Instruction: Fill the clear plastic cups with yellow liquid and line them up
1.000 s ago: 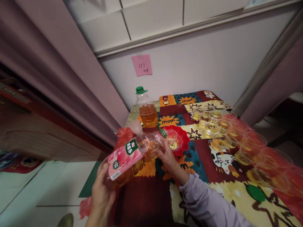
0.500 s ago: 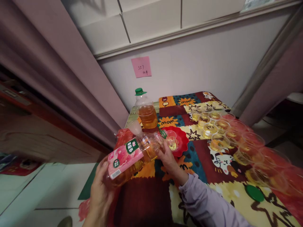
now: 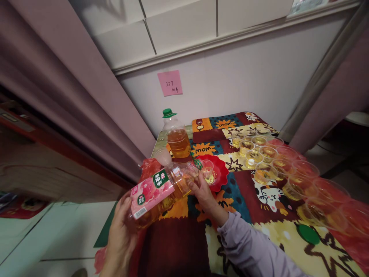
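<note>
A clear juice bottle [image 3: 152, 192] with a pink label and amber liquid lies tilted across both hands, its mouth pointing right. My left hand [image 3: 124, 223] is wrapped round its base. Near the neck, my right hand [image 3: 204, 194] grips the bottle with closed fingers. The bottle's mouth is over a clear plastic cup [image 3: 208, 169], which stands on a red scalloped plate [image 3: 222, 177]. Some yellow liquid shows in that cup; whether any is flowing is too small to tell. A green ring [image 3: 197, 163] circles the bottle's neck.
Behind the bottle stands a large jug [image 3: 179, 144] with a green cap, partly full of amber liquid. Several clear cups [image 3: 265, 173] of yellow liquid crowd the right side. A loose green cap [image 3: 308, 234] lies on the patterned tablecloth [image 3: 239, 238]. Red plastic [image 3: 150, 169] hangs at the left edge.
The camera view has shifted slightly. Both hands keep the bottle tilted over the cup in much the same position.
</note>
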`<state>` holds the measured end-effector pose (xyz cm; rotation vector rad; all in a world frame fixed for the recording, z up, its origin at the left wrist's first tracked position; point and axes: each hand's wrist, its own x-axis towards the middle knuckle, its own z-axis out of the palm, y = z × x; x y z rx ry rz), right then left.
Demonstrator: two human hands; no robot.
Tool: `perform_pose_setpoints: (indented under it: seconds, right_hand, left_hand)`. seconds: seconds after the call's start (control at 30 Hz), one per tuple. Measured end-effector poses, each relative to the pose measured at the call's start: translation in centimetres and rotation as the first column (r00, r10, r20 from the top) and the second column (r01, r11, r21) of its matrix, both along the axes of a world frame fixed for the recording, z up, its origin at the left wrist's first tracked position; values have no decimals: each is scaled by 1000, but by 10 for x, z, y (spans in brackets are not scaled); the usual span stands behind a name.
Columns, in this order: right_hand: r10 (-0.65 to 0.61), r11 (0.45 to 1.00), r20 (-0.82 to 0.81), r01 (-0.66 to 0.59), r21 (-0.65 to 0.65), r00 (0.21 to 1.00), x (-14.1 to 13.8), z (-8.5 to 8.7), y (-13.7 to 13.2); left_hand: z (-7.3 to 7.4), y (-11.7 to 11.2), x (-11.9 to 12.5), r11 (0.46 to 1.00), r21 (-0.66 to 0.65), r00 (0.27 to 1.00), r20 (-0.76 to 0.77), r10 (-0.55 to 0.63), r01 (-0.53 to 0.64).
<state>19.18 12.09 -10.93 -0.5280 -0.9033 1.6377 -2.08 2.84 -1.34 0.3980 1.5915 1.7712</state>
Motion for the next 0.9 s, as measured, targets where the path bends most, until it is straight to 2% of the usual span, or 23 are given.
perform_pose_setpoints:
  seconds: [0.4,0.73,0.9]
  right_hand:
    - [0,1000,-1,0,-7,1000,0,-1,0]
    - [0,999,33,1,-35,999,1,0,-2]
    - [0,999,36,1,-35,999,0,1,-2]
  left_hand:
    - [2,1,-3,1000,-5,1000,-26,-1,1]
    - [11,3,4,1000,0,1000,-20,21,-21]
    - [11,3,3,1000,-6,1000,-29,5,-5]
